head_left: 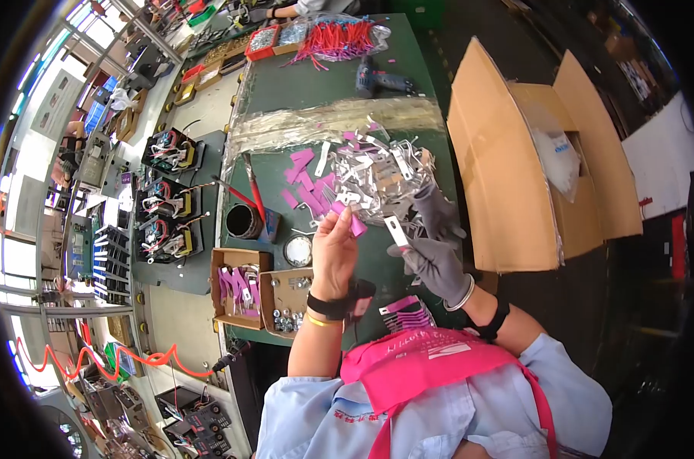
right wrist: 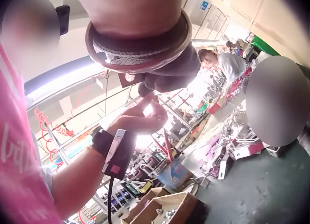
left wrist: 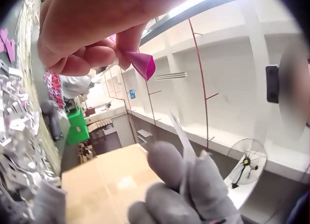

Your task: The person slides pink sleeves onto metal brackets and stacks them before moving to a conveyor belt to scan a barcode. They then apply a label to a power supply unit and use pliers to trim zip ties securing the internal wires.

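My bare left hand (head_left: 335, 251) pinches a short purple tube (head_left: 358, 225) between thumb and fingertips; its open, flattened end (left wrist: 144, 65) shows in the left wrist view. To its right, my right hand (head_left: 441, 274), in a grey glove, holds a flat metal bracket (head_left: 396, 231) with a slot near its upper end. The bracket stands up between thumb and fingers, apart from the tube. Just beyond both hands lies a heap of metal brackets (head_left: 377, 180), with loose purple tubes (head_left: 305, 172) along its left side.
A loose grey glove (head_left: 437, 213) lies by the heap. On the left stand a dark cup (head_left: 242, 222), red-handled pliers (head_left: 255, 191) and cardboard trays (head_left: 218, 304) of sleeved pieces and hardware. Sleeved brackets (head_left: 407, 314) lie near the apron. An open carton (head_left: 488, 168) stands right.
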{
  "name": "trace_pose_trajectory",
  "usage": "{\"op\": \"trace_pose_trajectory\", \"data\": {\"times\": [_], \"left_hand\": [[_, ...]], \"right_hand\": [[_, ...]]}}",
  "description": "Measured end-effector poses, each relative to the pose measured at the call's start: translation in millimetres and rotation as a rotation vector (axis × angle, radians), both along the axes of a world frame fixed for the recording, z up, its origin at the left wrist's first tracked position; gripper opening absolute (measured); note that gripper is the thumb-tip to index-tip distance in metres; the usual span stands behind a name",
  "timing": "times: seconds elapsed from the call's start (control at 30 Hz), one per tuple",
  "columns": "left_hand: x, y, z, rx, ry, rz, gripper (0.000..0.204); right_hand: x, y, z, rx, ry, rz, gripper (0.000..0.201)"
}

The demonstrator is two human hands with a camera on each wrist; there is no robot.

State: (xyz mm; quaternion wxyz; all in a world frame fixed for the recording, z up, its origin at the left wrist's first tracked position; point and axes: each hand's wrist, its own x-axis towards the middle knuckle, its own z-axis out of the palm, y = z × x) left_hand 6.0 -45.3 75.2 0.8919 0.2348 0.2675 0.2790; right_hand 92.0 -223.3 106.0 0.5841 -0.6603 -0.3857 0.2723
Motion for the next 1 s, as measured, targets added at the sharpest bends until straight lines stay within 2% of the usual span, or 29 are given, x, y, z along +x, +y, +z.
{"op": "trace_pose_trajectory", "data": {"times": [0.2,0.43,0.57,0.67,0.73,0.87,1.0], "left_hand": [[-5.5,-32.6,34.3,-0.067,-0.125,0.004,0.005],[-6.1,-52.5,43.0,-0.175,-0.122,0.045,0.005],[-6.8,-59.8,36.5,-0.104,-0.219,0.020,0.008],[-4.2,-62.1,28.0,-0.040,-0.216,0.078,0.006],[-3.5,-64.0,29.3,0.073,-0.259,0.087,0.008],[-4.2,-68.5,31.9,0.136,-0.274,0.107,0.011],[-9.8,-73.8,33.4,0.159,-0.180,0.047,0.016]], "right_hand": [[-15.2,-12.9,17.4,0.053,-0.155,0.067,0.021],[-19.4,-21.4,6.5,0.029,-0.090,0.101,0.026],[-24.5,-24.4,8.2,0.022,0.176,0.121,0.030],[-25.9,-24.2,10.2,0.022,0.336,0.156,0.032],[-26.7,-25.4,14.5,0.021,0.408,0.180,0.032],[-25.3,-26.7,9.8,0.017,0.389,0.220,0.031],[-16.2,-26.5,3.3,-0.010,0.287,0.238,0.030]]}}
